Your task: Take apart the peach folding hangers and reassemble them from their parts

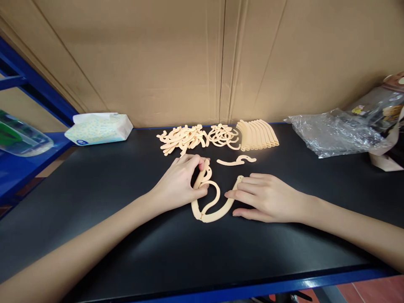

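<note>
One curved frame sits pinched in the left hand — the right hand (grip unclear) overlaps its other end — and keeping it flat should steady the joint.

A tissue pack lies at left, a crumpled clear plastic bag at right, brown cardboard behind

Black table against brown cardboard wall, reddish tiled floor.
</note>
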### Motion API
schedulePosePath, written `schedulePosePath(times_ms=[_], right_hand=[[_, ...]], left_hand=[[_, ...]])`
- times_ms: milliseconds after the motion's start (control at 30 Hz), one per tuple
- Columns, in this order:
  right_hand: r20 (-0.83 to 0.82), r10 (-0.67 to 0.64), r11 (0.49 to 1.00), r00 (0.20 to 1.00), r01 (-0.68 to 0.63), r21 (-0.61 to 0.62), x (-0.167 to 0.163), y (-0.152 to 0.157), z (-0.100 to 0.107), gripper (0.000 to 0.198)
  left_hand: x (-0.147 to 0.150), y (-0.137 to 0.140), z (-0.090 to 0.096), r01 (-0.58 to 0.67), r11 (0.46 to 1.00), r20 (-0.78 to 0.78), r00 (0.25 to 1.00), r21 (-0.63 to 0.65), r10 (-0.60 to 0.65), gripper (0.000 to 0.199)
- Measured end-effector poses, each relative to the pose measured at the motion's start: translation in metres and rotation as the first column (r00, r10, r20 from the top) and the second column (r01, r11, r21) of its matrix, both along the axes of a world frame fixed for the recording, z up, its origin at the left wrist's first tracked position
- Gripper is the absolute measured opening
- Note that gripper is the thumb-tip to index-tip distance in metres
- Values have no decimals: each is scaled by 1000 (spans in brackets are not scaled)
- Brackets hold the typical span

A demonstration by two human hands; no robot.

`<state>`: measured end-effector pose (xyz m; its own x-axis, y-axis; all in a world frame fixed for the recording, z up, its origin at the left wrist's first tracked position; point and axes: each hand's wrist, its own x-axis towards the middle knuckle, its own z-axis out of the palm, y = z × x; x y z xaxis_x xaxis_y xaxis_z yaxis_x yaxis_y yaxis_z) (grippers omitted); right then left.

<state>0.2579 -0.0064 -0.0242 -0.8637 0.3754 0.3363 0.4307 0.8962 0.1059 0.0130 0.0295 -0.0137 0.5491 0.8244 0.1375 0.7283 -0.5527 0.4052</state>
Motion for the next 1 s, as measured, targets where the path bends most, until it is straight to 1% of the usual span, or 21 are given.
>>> schedulePosePath(times_ms=[133, 233, 300, 367, 433, 500, 567, 633, 733, 833, 900, 1000], right_hand=[[-25, 37, 999, 999, -37, -20, 0, -3, 1, 35], [-90, 46, 998, 995, -50, -34, 1, -5, 3, 38], [-151, -19, 999, 988, 14, -30, 3, -4, 5, 35], [-182, -140, 990, 973, 139, -16, 6, 0, 7, 30], [-161, -265, 963, 951, 270, 9, 11, 5, 7, 31], [-111, -349, 934, 930, 355, 40, 14, 11, 5, 39], [-62, -394, 916, 917, 397, 61, 16, 16, 2, 47], [-24, -419, 906, 908, 419, 62, 17, 18, -1, 49], [-3, -453, 890, 891, 452, 54, 16, 18, -3, 45], [-18, -485, 873, 874, 486, 35, 16, 16, -2, 41], [-27, -501, 864, 865, 502, 25, 15, 16, 0, 40], [-38, -517, 855, 855, 518, 18, 14, 15, 0, 39]], left_hand=[[-5, 6, 0, 23, 1000, 5, 1000, 13, -24, 22], [-8, 8, -1, 36, 998, -27, 999, 48, -35, 18], [-9, 8, 0, 61, 996, -47, 997, 63, -58, 15], [-10, 8, 1, 87, 992, -62, 995, 87, -82, 12], [-10, 8, 3, 110, 983, -94, 991, 147, -97, 11], [-10, 8, 6, 147, 958, -151, 982, 248, -112, 9], [-10, 7, 8, 193, 918, -220, 968, 347, -120, 11], [-10, 7, 8, 218, 889, -274, 955, 402, -111, 14], [-10, 7, 6, 204, 876, -306, 949, 437, -69, 18], [-11, 5, 6, 210, 855, -328, 944, 474, -50, 24], [-12, 4, 6, 250, 840, -374, 925, 482, -60, 28], [-13, 2, 7, 328, 820, -472, 878, 469, -81, 28]])
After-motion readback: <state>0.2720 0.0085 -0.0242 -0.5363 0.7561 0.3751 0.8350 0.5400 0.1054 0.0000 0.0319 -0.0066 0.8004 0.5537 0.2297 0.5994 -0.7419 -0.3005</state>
